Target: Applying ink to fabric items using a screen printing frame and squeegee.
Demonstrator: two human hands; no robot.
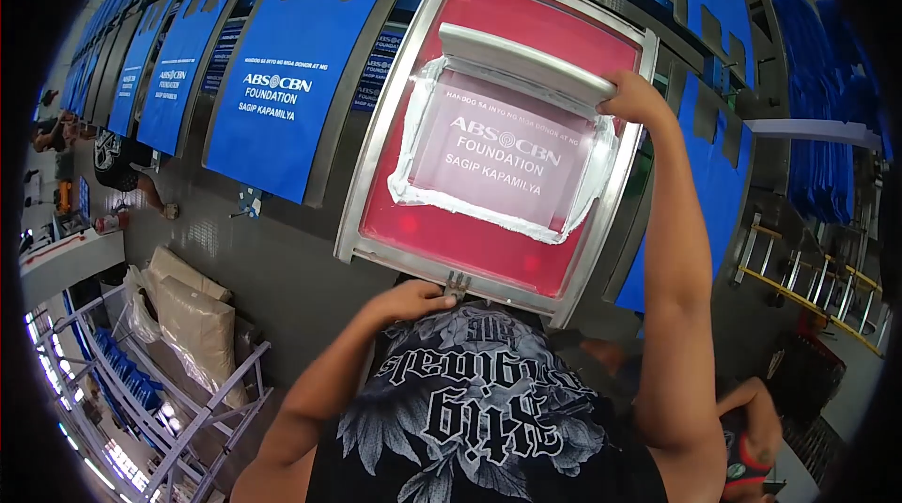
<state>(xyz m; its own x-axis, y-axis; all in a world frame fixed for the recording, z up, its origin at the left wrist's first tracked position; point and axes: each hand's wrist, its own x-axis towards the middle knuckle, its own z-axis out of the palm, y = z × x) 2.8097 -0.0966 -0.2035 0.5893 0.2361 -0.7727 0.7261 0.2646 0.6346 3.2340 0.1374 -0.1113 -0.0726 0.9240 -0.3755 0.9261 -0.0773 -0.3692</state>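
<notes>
A metal screen printing frame (pixel 355 221) with red mesh (pixel 420 221) lies before me, with thick white ink (pixel 409 188) round a pale lettered stencil area (pixel 498 188). My right hand (pixel 631 94) is closed on the right end of a long metal squeegee (pixel 517 61), which lies across the upper part of that area. My left hand (pixel 418 301) grips a small metal clamp (pixel 455 285) at the middle of the frame's lower edge.
Printed blue sheets (pixel 263 146) on grey boards flank the frame. Blue sheets (pixel 810 108) hang right, above a yellow ladder-like rack (pixel 761 273). Wrapped tan packs (pixel 193 334) and a metal rack (pixel 235 400) stand lower left. Other people (pixel 122 160) (pixel 752 437) are at left and lower right.
</notes>
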